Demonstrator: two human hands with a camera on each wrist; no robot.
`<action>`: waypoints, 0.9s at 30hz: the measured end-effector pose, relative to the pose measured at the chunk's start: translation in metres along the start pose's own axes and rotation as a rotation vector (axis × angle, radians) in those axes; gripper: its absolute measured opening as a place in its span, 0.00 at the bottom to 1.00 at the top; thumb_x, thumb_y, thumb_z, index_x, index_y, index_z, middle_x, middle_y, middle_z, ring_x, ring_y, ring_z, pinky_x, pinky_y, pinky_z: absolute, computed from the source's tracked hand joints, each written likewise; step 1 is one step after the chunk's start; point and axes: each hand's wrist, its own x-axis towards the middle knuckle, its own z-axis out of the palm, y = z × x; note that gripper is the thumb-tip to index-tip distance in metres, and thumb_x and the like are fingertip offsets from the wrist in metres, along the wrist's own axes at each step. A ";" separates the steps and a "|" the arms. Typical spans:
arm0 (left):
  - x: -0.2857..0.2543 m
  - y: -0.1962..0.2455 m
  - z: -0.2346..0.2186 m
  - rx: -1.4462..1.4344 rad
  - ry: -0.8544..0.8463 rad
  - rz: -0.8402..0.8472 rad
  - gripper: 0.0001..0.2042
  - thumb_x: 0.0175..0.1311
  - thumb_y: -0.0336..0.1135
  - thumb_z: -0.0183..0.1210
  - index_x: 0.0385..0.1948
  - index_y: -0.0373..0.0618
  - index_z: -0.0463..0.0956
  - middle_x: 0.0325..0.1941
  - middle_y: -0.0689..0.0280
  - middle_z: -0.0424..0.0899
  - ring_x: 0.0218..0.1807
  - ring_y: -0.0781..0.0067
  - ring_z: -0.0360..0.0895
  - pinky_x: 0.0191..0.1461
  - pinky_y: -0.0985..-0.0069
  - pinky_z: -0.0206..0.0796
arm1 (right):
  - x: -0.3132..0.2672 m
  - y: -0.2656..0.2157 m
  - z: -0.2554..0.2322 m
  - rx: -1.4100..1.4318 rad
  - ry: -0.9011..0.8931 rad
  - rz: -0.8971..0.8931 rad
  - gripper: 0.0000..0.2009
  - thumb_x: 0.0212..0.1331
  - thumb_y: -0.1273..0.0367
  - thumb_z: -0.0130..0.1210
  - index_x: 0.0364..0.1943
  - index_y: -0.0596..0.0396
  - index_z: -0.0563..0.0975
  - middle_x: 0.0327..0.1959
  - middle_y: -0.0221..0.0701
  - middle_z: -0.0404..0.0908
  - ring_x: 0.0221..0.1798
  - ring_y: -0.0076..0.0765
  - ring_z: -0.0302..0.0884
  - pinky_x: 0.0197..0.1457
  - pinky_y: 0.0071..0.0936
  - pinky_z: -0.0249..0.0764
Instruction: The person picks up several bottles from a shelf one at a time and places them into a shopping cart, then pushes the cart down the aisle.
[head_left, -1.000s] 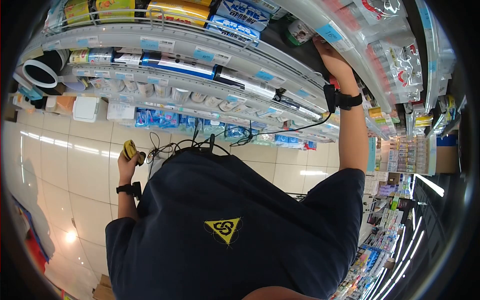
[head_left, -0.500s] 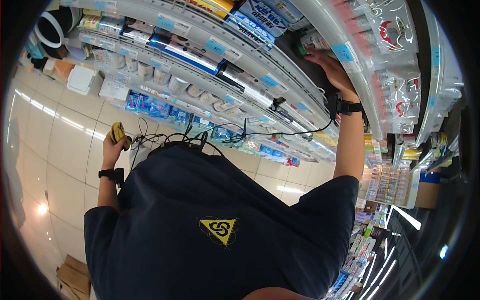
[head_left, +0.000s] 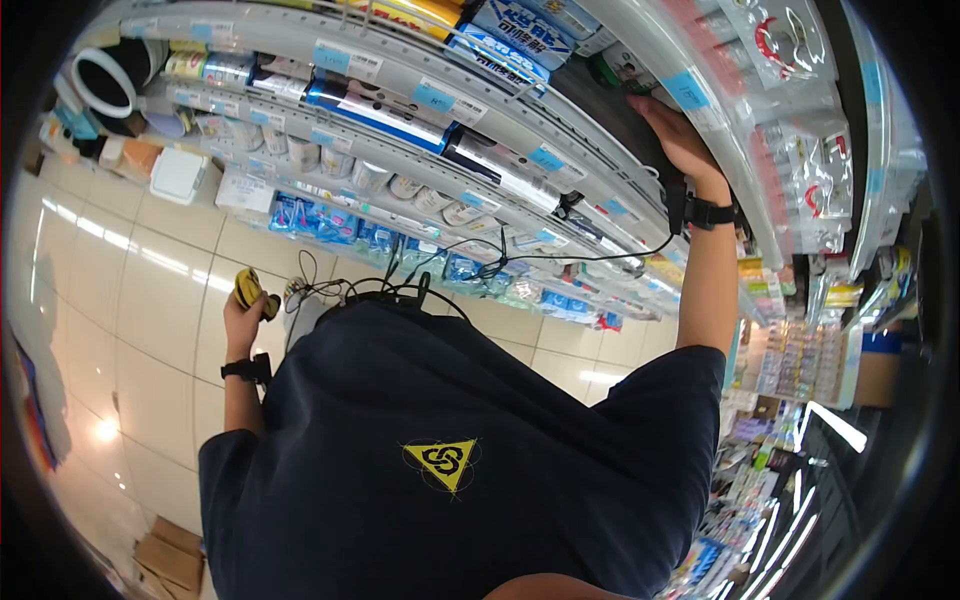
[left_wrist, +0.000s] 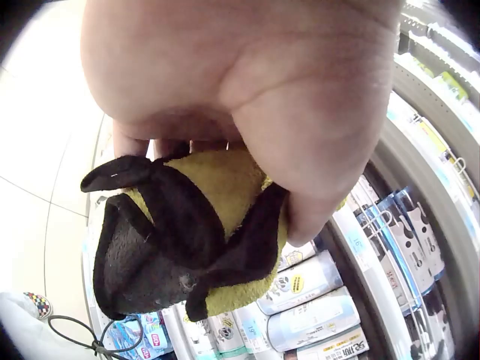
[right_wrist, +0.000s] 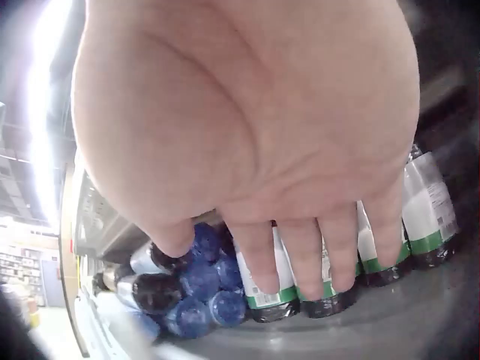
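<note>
My right hand [head_left: 678,138] reaches into a dark shelf bay in the head view. In the right wrist view its fingers [right_wrist: 341,255] lie straight and spread across a row of rolls [right_wrist: 429,206] with white and green wrappers and black ends. The thumb points toward a stack of blue-ended rolls [right_wrist: 199,281] beside them. Low on the other side, my left hand [head_left: 240,325] grips a bunched yellow cloth [left_wrist: 206,184] with black edging. Its thumb presses along the cloth's side, and the other fingertips are hidden behind it.
Blue packs [head_left: 500,55] stand on the rolls' left behind a wire rail. Above the right arm, a shelf edge with a price tag [head_left: 685,90] bears clear bags [head_left: 800,175]. Lower shelves hold long film boxes [head_left: 380,115]. A black cable [head_left: 590,257] runs to the right wrist.
The head view has shifted back and forth slightly. Inside the bay, my right hand's fingers have moved beside the rolls. My left hand keeps its grip on the cloth.
</note>
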 end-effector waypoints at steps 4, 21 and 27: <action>0.032 -0.009 -0.009 0.043 -0.100 0.004 0.14 0.58 0.34 0.68 0.40 0.34 0.78 0.34 0.62 0.85 0.36 0.73 0.82 0.42 0.74 0.76 | -0.076 -0.035 -0.001 0.410 0.031 0.082 0.18 0.69 0.63 0.53 0.57 0.57 0.77 0.58 0.37 0.80 0.63 0.35 0.72 0.67 0.28 0.62; 0.172 0.065 0.122 0.532 -1.189 0.307 0.15 0.58 0.32 0.68 0.44 0.35 0.78 0.40 0.63 0.84 0.42 0.73 0.81 0.48 0.73 0.75 | -0.631 -0.297 0.176 0.986 1.929 1.079 0.11 0.71 0.63 0.51 0.44 0.57 0.76 0.37 0.33 0.80 0.40 0.31 0.78 0.49 0.32 0.77; 0.066 0.127 0.223 0.691 -1.444 0.582 0.16 0.60 0.33 0.68 0.45 0.36 0.76 0.42 0.63 0.83 0.41 0.74 0.80 0.47 0.74 0.72 | -0.762 -0.346 0.273 1.123 2.454 0.749 0.11 0.70 0.61 0.49 0.43 0.54 0.76 0.37 0.29 0.80 0.38 0.30 0.77 0.46 0.31 0.77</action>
